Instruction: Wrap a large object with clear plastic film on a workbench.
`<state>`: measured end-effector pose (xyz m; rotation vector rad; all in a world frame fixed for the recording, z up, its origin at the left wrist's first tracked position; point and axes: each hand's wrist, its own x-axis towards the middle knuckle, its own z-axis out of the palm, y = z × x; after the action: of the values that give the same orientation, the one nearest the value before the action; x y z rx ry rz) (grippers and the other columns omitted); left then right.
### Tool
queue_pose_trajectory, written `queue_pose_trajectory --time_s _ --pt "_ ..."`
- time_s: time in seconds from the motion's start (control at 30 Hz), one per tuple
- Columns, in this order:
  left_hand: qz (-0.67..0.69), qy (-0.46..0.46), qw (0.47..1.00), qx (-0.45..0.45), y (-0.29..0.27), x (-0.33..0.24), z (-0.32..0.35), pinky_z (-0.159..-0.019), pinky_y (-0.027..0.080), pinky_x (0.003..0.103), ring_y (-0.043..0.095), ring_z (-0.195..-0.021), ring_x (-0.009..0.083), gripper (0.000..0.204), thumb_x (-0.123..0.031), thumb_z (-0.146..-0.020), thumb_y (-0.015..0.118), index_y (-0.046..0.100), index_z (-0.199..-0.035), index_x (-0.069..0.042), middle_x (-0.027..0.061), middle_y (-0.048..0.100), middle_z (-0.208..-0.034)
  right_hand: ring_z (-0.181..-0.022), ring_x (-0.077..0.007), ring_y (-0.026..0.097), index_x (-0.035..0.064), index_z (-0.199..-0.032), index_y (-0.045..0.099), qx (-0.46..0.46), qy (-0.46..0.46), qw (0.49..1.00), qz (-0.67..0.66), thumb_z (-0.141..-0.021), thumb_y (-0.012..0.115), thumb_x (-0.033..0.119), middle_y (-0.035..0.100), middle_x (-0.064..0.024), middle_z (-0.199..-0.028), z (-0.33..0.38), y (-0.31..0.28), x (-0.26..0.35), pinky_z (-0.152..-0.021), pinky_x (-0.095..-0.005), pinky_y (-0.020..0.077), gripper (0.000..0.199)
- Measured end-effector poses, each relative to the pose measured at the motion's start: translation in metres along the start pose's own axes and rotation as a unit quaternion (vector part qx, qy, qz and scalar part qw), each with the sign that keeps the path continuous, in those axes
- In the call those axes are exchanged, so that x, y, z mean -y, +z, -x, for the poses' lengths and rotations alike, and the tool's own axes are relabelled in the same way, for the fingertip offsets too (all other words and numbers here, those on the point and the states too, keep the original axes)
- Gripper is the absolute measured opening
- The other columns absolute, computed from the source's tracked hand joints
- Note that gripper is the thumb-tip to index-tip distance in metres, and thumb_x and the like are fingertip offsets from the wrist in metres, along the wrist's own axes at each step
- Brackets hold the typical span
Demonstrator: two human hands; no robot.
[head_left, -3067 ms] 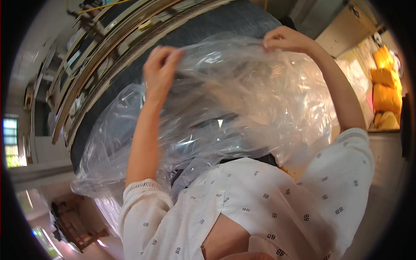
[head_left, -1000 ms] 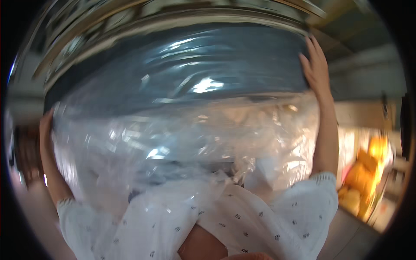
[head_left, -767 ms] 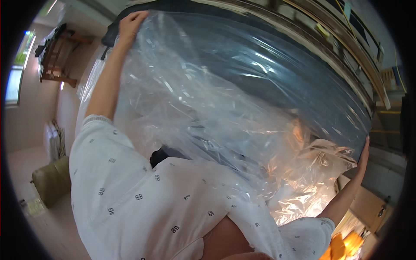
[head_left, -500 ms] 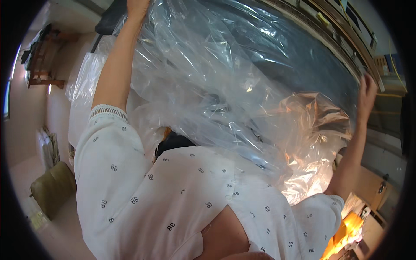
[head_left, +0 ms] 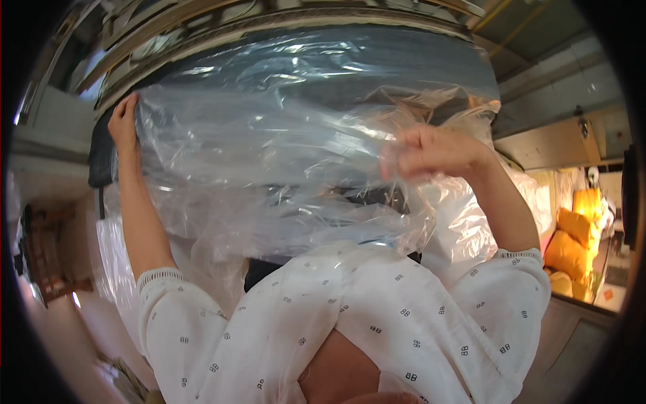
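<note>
**Clear, wrinkled plastic sheeting (head_left: pixel 269 135) between two hands**

The left hand (head_left: pixel 123 124) pinches the sheeting's left edge, film stretching rightward from it. The right hand (head_left: pixel 434 153), fingers curled, is over the film's right part; blur hides whether it grips. Beneath lies a long, dark grey surface (head_left: pixel 101 158), bordered by a long beige strip (head_left: pixel 323 18).

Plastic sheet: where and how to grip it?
I'd pinch the plastic sheet at its far-left edge, coming from the left, about where the left hand is. The dark surface shows bare just beyond that edge, likely leaving room for fingers; the sheet's near part is crumpled, with no clear edge.
</note>
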<state>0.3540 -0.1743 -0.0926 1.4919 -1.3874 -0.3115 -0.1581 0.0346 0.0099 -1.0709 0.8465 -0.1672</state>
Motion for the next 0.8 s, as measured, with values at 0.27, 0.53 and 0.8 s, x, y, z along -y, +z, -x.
queue_pose_trajectory --time_s 0.27,0.53,0.8 --pt "0.025 -0.043 0.999 -0.020 -0.004 0.021 -0.023 -0.073 0.041 0.022 0.055 -0.079 0.0105 0.030 -0.028 -0.077 0.066 0.067 -0.092 -0.003 0.0034 0.064 -0.087 -0.057 -0.0077 0.050 0.0067 -0.073 0.050 -0.363 -0.098 0.881 0.289 -0.069 0.059 0.013 0.052 0.0039 -0.064 0.145 -0.045 0.077 -0.048 -0.0245 0.0373 0.011" --pt "-0.063 -0.034 0.997 -0.027 -0.013 0.003 -0.005 -0.077 0.041 0.024 0.056 -0.082 0.0125 0.031 -0.029 -0.079 0.063 0.066 -0.094 -0.001 0.0043 0.064 -0.090 -0.072 -0.0092 0.049 0.0034 -0.088 0.054 -0.607 -0.320 0.725 0.054 -0.087 0.050 0.022 0.055 -0.0004 -0.079 0.056 -0.220 0.000 -0.062 -0.0255 0.0396 0.019" --pt "-0.127 -0.074 0.988 -0.044 -0.079 0.042 0.033 -0.080 0.040 0.024 0.055 -0.086 0.0122 0.031 -0.029 -0.081 0.061 0.065 -0.097 -0.003 0.0048 0.064 -0.094 -0.084 -0.0228 0.054 -0.0013 -0.096 0.052 -0.505 -0.271 0.572 0.587 -0.085 0.051 0.015 0.057 -0.0094 -0.093 -0.014 -0.104 -0.016 -0.076 -0.0315 0.0419 0.020"
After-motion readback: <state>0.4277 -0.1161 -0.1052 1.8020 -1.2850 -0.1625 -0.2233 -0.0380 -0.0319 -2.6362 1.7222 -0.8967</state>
